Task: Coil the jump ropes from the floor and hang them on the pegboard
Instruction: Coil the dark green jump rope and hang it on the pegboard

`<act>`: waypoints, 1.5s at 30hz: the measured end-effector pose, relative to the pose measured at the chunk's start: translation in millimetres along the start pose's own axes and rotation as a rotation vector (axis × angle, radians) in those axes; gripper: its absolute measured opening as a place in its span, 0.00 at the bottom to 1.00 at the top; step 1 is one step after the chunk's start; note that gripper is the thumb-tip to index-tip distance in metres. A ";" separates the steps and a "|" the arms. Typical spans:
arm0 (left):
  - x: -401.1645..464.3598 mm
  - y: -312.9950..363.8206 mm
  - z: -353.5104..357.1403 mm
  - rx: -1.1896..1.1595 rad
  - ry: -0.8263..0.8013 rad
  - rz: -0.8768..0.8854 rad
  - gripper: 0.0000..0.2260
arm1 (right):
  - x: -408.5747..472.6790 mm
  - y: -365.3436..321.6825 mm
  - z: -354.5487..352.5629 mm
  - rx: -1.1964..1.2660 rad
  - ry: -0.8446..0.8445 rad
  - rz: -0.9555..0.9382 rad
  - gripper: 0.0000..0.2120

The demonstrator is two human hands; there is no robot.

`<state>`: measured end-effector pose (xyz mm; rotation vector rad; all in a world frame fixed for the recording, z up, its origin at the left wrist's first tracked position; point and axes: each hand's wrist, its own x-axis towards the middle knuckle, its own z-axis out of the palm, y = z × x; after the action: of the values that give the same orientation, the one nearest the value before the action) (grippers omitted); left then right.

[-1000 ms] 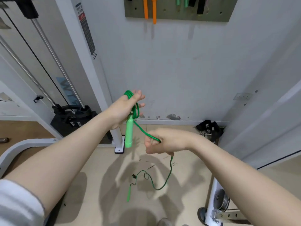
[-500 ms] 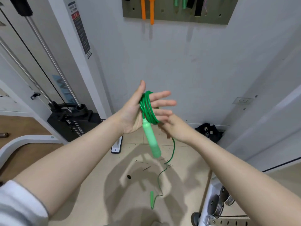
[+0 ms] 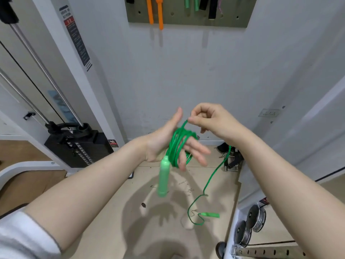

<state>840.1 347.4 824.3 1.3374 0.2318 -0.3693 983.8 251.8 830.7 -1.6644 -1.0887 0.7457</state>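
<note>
We see the right hand (image 3: 214, 121) pinching the green jump rope (image 3: 177, 144) between thumb and forefinger, just above the coil. The left hand (image 3: 168, 143) is spread, fingers straight, and the coil is wound several turns around those fingers. One green handle (image 3: 164, 178) hangs from the coil, below the left palm, blurred. From behind the right wrist the loose cord drops away to the right of the coil and runs down to the tan floor (image 3: 112, 212), where the second handle (image 3: 210, 215) lies below the coil. Above the coil, on the white wall, the pegboard (image 3: 231, 21) carries orange handles (image 3: 155, 12), green handles (image 3: 192, 4) and black straps (image 3: 212, 7). Left of the coil stands a weight stack (image 3: 78, 146) with steel guide rods (image 3: 46, 71). Right of the coil, at the wall's foot, a dark metal fitting (image 3: 232, 161); lower right, weight plates (image 3: 255, 217) on a white frame.
</note>
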 end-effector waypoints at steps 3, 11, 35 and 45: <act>-0.4 20.8 4.6 -0.349 0.020 0.295 0.44 | -6.7 23.0 16.7 0.005 -0.045 0.064 0.09; 32.9 -18.8 -33.0 -0.033 0.596 0.086 0.32 | -26.9 1.7 16.1 -0.354 -0.628 0.199 0.06; -32.8 -53.3 -75.9 0.202 0.603 -0.161 0.45 | 7.3 -38.9 56.2 0.014 -0.585 0.100 0.05; -87.4 2.2 -83.5 -0.212 0.257 0.362 0.41 | 39.7 0.5 132.5 -0.151 -0.244 0.171 0.21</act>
<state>764.4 440.3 840.3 1.1852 0.2297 0.1303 887.0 339.9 786.2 -1.8458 -1.2066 1.0193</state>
